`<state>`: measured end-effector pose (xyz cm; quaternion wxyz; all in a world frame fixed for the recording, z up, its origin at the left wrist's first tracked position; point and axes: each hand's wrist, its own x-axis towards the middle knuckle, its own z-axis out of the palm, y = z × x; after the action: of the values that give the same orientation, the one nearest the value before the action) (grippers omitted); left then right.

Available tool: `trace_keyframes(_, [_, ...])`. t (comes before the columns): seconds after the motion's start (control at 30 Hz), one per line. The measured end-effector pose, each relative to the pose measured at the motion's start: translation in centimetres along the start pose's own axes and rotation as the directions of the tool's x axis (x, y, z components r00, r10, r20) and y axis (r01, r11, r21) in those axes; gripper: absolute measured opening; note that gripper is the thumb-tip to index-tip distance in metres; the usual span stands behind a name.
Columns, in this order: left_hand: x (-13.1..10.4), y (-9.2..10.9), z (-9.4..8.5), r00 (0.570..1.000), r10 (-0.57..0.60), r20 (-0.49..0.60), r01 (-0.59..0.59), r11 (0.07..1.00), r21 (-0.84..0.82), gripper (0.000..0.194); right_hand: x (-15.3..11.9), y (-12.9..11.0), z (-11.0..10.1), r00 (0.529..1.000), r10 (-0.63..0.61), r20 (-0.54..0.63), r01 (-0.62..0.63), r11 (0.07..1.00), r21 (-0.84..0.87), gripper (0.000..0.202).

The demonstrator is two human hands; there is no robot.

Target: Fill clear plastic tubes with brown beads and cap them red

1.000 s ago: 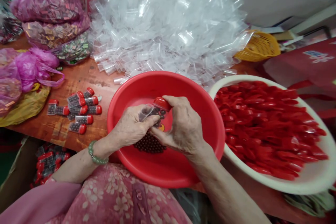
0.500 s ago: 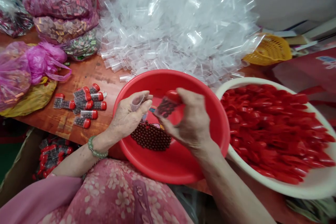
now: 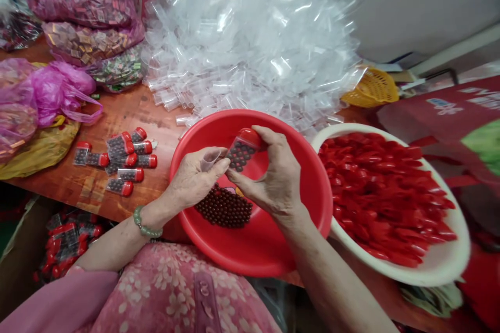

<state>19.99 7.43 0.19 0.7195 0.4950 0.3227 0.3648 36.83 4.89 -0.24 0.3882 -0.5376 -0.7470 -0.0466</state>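
Over the red basin (image 3: 300, 239), my right hand (image 3: 279, 177) grips a clear, red-capped container of dark beads (image 3: 242, 152) between thumb and fingers, cap tilted up. Close beside it, my left hand (image 3: 195, 174) is closed around a small clear plastic tube (image 3: 210, 158); its fingertips come near the container's lower left edge, and I cannot tell whether they touch it. Below both hands, loose brown beads (image 3: 226, 208) lie on the basin floor. Several filled containers (image 3: 130, 174) with red caps lie on the table to the left.
Behind the basin rises a big heap of clear plastic tubes (image 3: 250, 47). A white tub (image 3: 457, 255) of red caps (image 3: 378, 192) stands at right, with a yellow basket (image 3: 373, 87) beyond. Pink bags (image 3: 82, 0) sit at left. A cardboard box (image 3: 17, 239) is at lower left.
My right hand has turned the container more upright and brought it slightly left, nearer my left hand. Its motion blur has gone. The whole view has shifted a little.
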Motion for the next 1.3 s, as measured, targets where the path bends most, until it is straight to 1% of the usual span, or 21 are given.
trace_keyframes(0.07, [-0.3, 0.2, -0.2, 1.0, 0.013, -0.002, -0.013, 1.0, 0.012, 0.015, 0.3, -0.5, 0.4, 1.0, -0.024, 0.006, 0.024, 1.0, 0.007, 0.066])
trace_keyframes(0.27, [-1.8, 0.3, -1.6, 0.994, 0.009, -0.107, -0.004, 0.999, 0.049, 0.012, 0.7, -2.2, 2.4, 0.994, -0.109, 0.009, 0.109, 0.994, 0.015, 0.063])
trace_keyframes(0.43, [-4.0, -0.1, -2.7, 0.977, 0.064, -0.201, -0.03, 0.986, 0.166, 0.014, 0.7, -4.1, 3.7, 0.983, -0.18, 0.022, 0.178, 0.982, 0.056, 0.069])
trace_keyframes(0.5, [-5.1, -0.5, -3.4, 0.974, 0.08, -0.211, -0.033, 0.976, 0.216, 0.015, 0.7, -4.9, 3.7, 0.972, -0.201, 0.124, 0.191, 0.977, 0.093, 0.07])
trace_keyframes(0.57, [-6.3, -1.1, -4.7, 0.961, 0.108, -0.253, -0.033, 0.959, 0.282, 0.015, 0.7, -5.4, 3.4, 0.925, -0.206, 0.319, 0.181, 0.978, 0.109, 0.072])
trace_keyframes(0.63, [-7.2, -1.6, -6.6, 0.915, 0.169, -0.367, -0.01, 0.917, 0.398, 0.017, 0.4, -5.3, 2.9, 0.847, -0.164, 0.506, 0.14, 0.986, 0.085, 0.075])
trace_keyframes(0.67, [-7.6, -1.8, -7.8, 0.875, 0.213, -0.435, 0.025, 0.877, 0.48, 0.019, 0.1, -5.0, 2.6, 0.815, -0.133, 0.564, 0.116, 0.991, 0.066, 0.076])
trace_keyframes(0.7, [-7.8, -2.0, -9.2, 0.834, 0.26, -0.486, 0.083, 0.812, 0.577, 0.02, -0.1, -4.5, 2.4, 0.797, -0.099, 0.596, 0.091, 0.995, 0.044, 0.074])
trace_keyframes(0.77, [-8.0, -2.2, -12.0, 0.775, 0.363, -0.517, 0.224, 0.608, 0.762, 0.02, -0.8, -3.5, 1.8, 0.78, -0.034, 0.625, 0.048, 0.999, -0.006, 0.066])
trace_keyframes(0.8, [-7.9, -2.2, -13.4, 0.762, 0.409, -0.503, 0.271, 0.505, 0.82, 0.019, -1.1, -3.0, 1.6, 0.773, -0.01, 0.635, 0.037, 0.999, -0.029, 0.06])
trace_keyframes(0.9, [-7.4, -2.3, -16.8, 0.759, 0.454, -0.467, 0.307, 0.383, 0.871, 0.015, -1.8, -2.2, 0.5, 0.721, 0.063, 0.69, -0.011, 0.997, -0.08, 0.044])
trace_keyframes(0.93, [-7.1, -2.4, -17.6, 0.745, 0.487, -0.456, 0.331, 0.323, 0.886, 0.015, -1.9, -2.0, 0.0, 0.699, 0.095, 0.709, -0.036, 0.995, -0.097, 0.042])
trace_keyframes(0.97, [-6.8, -2.3, -18.0, 0.727, 0.526, -0.442, 0.349, 0.272, 0.897, 0.015, -2.0, -1.8, -0.4, 0.68, 0.13, 0.722, -0.063, 0.991, -0.119, 0.041])
trace_keyframes(1.03, [-6.3, -2.1, -18.1, 0.65, 0.634, -0.419, 0.354, 0.236, 0.905, 0.027, -2.1, -1.2, -1.4, 0.648, 0.21, 0.732, -0.102, 0.976, -0.19, 0.043])
trace_keyframes(1.1, [-5.9, -1.6, -16.8, 0.603, 0.693, -0.396, 0.305, 0.258, 0.917, 0.036, -2.3, -0.3, -2.2, 0.618, 0.299, 0.727, -0.12, 0.95, -0.288, 0.047])
trace_keyframes(1.13, [-5.8, -1.3, -15.7, 0.599, 0.694, -0.4, 0.249, 0.314, 0.916, 0.036, -2.5, 0.2, -2.6, 0.599, 0.343, 0.723, -0.123, 0.932, -0.341, 0.047])
trace_keyframes(1.17, [-5.7, -0.9, -14.4, 0.618, 0.66, -0.428, 0.177, 0.414, 0.893, 0.034, -2.7, 0.7, -2.9, 0.574, 0.386, 0.722, -0.123, 0.913, -0.39, 0.046])
trace_keyframes(1.2, [-5.6, -0.5, -12.8, 0.665, 0.583, -0.466, 0.102, 0.547, 0.831, 0.032, -2.9, 1.3, -3.0, 0.544, 0.422, 0.725, -0.119, 0.895, -0.431, 0.045])
trace_keyframes(1.23, [-5.6, 0.0, -11.2, 0.741, 0.478, -0.472, 0.04, 0.67, 0.741, 0.032, -3.1, 1.7, -3.0, 0.51, 0.445, 0.736, -0.11, 0.882, -0.458, 0.042])
trace_keyframes(1.27, [-5.5, 0.4, -9.6, 0.829, 0.365, -0.423, 0.002, 0.755, 0.656, 0.034, -3.2, 2.2, -2.8, 0.473, 0.454, 0.755, -0.096, 0.879, -0.468, 0.04])
trace_keyframes(1.3, [-5.4, 0.8, -8.1, 0.903, 0.283, -0.324, -0.041, 0.807, 0.589, 0.036, -3.2, 2.5, -2.5, 0.439, 0.45, 0.778, -0.083, 0.882, -0.463, 0.038])
